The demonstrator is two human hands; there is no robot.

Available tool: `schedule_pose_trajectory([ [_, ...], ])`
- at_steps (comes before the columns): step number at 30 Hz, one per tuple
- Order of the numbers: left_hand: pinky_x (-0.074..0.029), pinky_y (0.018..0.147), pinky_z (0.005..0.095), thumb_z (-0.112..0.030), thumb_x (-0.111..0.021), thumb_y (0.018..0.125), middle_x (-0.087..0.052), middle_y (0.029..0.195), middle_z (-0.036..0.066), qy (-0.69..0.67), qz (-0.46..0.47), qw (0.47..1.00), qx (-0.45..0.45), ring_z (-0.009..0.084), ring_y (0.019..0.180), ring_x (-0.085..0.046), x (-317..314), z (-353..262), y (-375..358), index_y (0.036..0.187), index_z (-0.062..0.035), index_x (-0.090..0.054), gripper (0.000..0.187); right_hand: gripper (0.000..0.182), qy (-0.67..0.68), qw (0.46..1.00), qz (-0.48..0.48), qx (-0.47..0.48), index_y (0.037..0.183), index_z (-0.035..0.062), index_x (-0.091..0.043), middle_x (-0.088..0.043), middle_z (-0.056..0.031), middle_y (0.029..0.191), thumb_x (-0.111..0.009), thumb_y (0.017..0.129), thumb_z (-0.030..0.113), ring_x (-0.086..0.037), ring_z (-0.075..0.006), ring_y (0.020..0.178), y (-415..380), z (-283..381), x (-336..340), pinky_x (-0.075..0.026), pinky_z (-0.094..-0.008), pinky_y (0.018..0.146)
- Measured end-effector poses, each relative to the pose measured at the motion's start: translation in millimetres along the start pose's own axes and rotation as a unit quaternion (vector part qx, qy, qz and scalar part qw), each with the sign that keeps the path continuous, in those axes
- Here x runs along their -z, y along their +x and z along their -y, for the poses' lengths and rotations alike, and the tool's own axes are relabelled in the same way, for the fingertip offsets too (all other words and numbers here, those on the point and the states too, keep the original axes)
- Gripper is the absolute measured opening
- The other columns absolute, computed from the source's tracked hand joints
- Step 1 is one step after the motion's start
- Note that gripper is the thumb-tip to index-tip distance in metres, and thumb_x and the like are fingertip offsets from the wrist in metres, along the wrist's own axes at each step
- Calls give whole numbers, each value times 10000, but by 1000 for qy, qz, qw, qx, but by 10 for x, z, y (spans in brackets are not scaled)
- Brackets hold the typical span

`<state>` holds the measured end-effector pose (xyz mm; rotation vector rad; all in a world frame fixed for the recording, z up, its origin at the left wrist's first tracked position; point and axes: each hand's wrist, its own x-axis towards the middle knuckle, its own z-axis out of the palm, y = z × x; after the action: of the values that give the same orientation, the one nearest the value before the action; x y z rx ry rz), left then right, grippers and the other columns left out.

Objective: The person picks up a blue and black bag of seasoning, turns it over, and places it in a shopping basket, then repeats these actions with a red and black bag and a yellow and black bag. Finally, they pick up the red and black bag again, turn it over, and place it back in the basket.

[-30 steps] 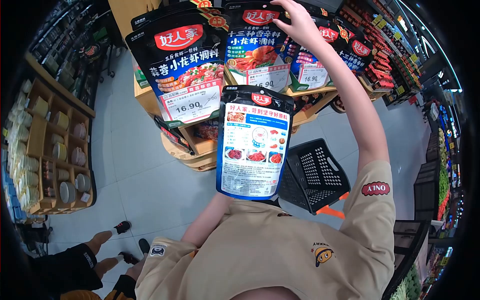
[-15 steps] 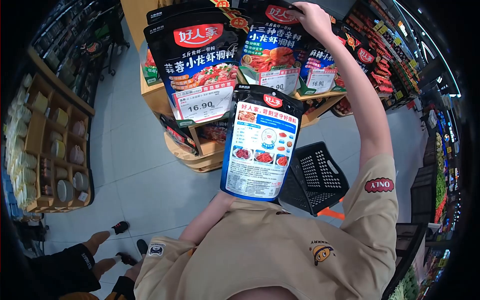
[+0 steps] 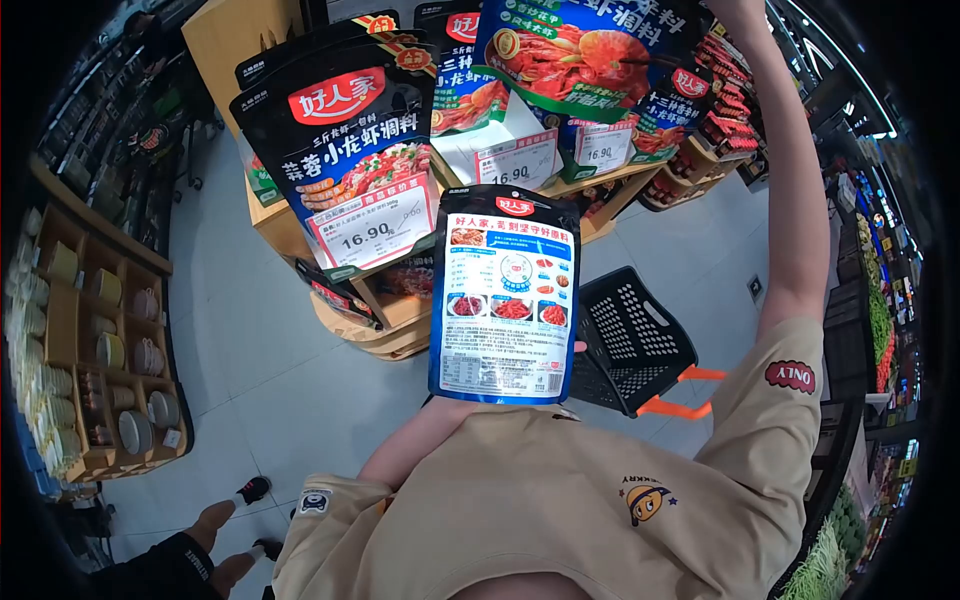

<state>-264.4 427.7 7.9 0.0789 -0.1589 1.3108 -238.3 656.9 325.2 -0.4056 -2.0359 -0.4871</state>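
Note:
My left hand is mostly behind a seasoning pouch, holding it upright against my front with its printed white-and-blue back toward me. Only a fingertip shows at the pouch's right edge. At the top edge of the view, my right hand grips a second seasoning pouch by its upper corner. That pouch hangs in front of the display, its front showing red crayfish, and its top is cut off by the view. Beside it stands a black garlic crayfish seasoning pouch with a 16.90 price tag.
Similar pouches stand in the wooden display rack. A black shopping basket with orange handles is on the floor to the right. Shelves of bowls stand at left. Another person's legs are at lower left, and vegetables at lower right.
My right hand has pulled the second pouch up and out of the rack, closer to me. The pouch in my left hand has shifted slightly left and sits straighter.

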Motion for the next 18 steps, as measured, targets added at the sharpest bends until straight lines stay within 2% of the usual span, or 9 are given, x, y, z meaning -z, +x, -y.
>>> schedule_pose_trajectory([
  [1, -70, 949, 588, -588, -299, 770, -219, 1316, 97, -19, 6, 1000, -23, 349, 1189, -228, 18, 34, 29, 1298, -113, -118, 733, 251, 8, 1000, -10, 1, 855, 13, -567, -572, -160, 777, -581, 706, 216, -540, -305, 748, 1, 4, 74, -409, -329, 670],
  [2, -101, 951, 581, -577, -288, 779, -230, 1315, 74, -5, -1, 1000, -16, 384, 1174, -234, 36, 46, 41, 1293, -107, -135, 713, 254, 6, 1000, -20, 15, 862, 12, -566, -575, -159, 781, -586, 703, 208, -546, -299, 749, -6, -11, 134, -413, -323, 669],
  [4, -185, 946, 538, -597, -314, 759, -256, 1276, 173, -37, -17, 998, 41, 390, 1156, -262, 107, 56, 13, 1290, -96, -150, 748, 256, -2, 999, -33, 25, 868, 10, -565, -578, -158, 786, -590, 699, 201, -552, -292, 749, -38, -19, 289, -418, -318, 668],
  [6, -226, 953, 482, -592, -361, 744, -297, 1215, 256, -32, 2, 994, 102, 345, 1125, -330, 330, 0, -38, 1280, -60, -174, 778, 285, -5, 999, 41, 15, 914, 7, -561, -584, -160, 841, -587, 700, 193, -559, -273, 788, -68, 5, 431, -420, -310, 696],
  [9, -214, 966, 464, -557, -390, 751, -369, 1164, 235, -61, 75, 993, 72, 322, 1080, -384, 421, 167, 31, 1268, -32, -181, 766, 309, -9, 998, 43, 52, 950, 5, -556, -584, -163, 884, -581, 703, 189, -561, -259, 817, -127, -127, 499, -419, -304, 720],
  [11, -224, 969, 439, -541, -408, 750, -434, 1092, 208, -24, 16, 998, 63, 311, 1037, -418, 378, 177, 49, 1257, -8, -185, 769, 330, 2, 997, 78, 27, 982, 2, -545, -578, -161, 925, -574, 707, 182, -559, -254, 835, -146, -157, 568, -417, -304, 738],
  [13, -221, 976, 417, -531, -407, 753, -460, 1054, 192, -59, 0, 997, 57, 312, 1030, -421, 436, 196, 86, 1256, -11, -186, 757, 302, -7, 991, 62, 115, 944, -12, -553, -583, -160, 898, -571, 708, 175, -556, -240, 803, -154, -222, 599, -417, -301, 717],
  [17, -229, 974, 394, -531, -377, 768, -428, 1109, 204, -75, 48, 993, 79, 328, 1058, -397, 333, 162, 132, 1268, -52, -187, 719, 279, 54, 987, 147, -32, 894, -20, -561, -585, -148, 849, -571, 710, 189, -540, -223, 773, -238, -176, 764, -410, -301, 697],
  [18, -228, 972, 402, -539, -328, 786, -355, 1183, 211, -46, -60, 997, 31, 328, 1098, -356, 274, 199, 57, 1271, -63, -186, 694, 265, 53, 990, 126, -26, 864, -20, -564, -580, -143, 823, -572, 711, 197, -530, -215, 766, -269, -214, 756, -404, -301, 693],
])
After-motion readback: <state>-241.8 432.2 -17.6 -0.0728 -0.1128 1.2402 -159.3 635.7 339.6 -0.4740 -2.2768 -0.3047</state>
